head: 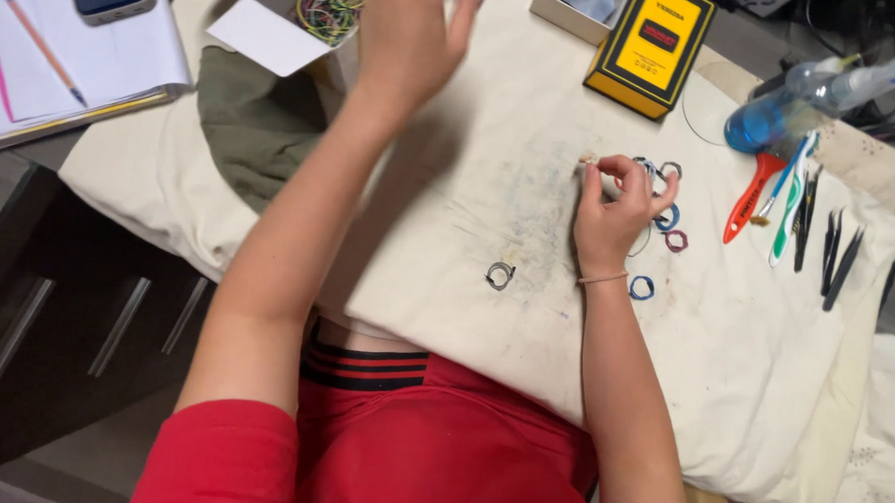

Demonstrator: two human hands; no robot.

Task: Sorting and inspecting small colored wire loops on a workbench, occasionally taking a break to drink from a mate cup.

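the right hand (612, 213) pinches something tiny and pale at its fingertips, just left of the cluster of small coloured rings (667, 224) on the stained cloth (470, 183), so sorting or assembling rings seems the step in hand, and the next move would call for a fine, steady pinch. the left hand (407, 37) hangs blurred and open, holding nothing, far up-left of the rings beside a box of wire loops (329, 4). what the pinched bit is cannot be made out.

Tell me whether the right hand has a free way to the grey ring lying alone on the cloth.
Probably yes: the grey ring lies alone on bare cloth, just beside the right hand, with nothing between.
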